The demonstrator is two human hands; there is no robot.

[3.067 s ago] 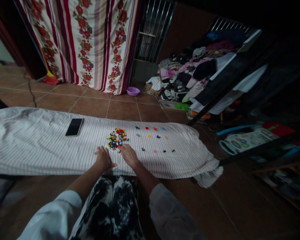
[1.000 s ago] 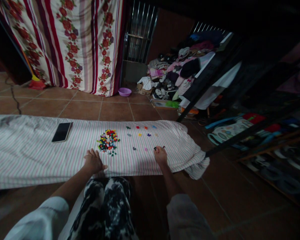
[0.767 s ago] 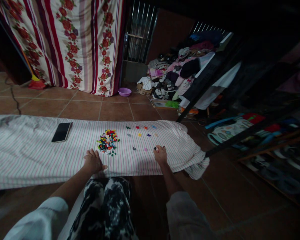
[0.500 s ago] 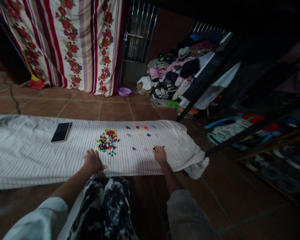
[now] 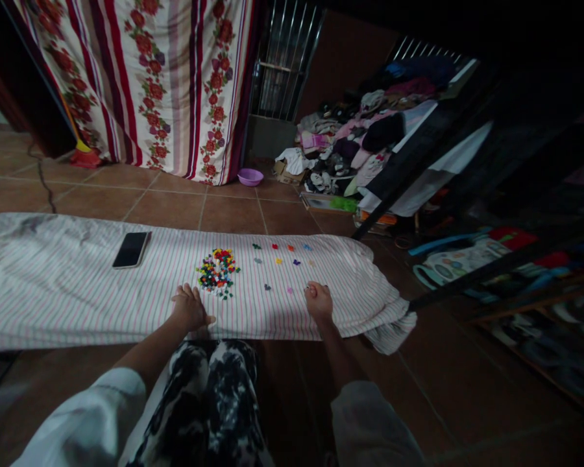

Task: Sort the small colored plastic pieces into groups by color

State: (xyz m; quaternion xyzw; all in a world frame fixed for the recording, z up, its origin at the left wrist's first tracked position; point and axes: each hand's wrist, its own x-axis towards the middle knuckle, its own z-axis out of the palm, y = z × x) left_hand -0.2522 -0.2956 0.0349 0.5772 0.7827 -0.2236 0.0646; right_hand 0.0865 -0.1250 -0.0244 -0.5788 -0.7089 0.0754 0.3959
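Note:
My left hand (image 5: 189, 307) rests palm down on the striped cloth (image 5: 165, 305), fingers stretched out and holding nothing. Just beyond its fingertips lies a heap of small multicoloured plastic pieces (image 5: 217, 271). My right hand (image 5: 320, 302) is closed above the cloth at the right, fingers curled in. Small dark bits show at its fingers, too small to name. Left of it are a pink cluster (image 5: 290, 290) and a dark grey cluster (image 5: 267, 287). Farther back, small single-colour clusters sit in two rows, among them a yellow one (image 5: 279, 261) and a red one (image 5: 274, 246).
A phone (image 5: 132, 250) lies on the cloth at the left. On the tiled floor beyond are a purple basin (image 5: 250, 177), a broom (image 5: 85, 155) and a heap of clothes (image 5: 350, 139). A dark slanting post (image 5: 384, 202) stands at the right behind the cloth.
The view has shifted slightly, so everything sits a little farther right. My right hand's fingers have curled in more, and the black piece at its fingertips shows less. My left hand stays put.

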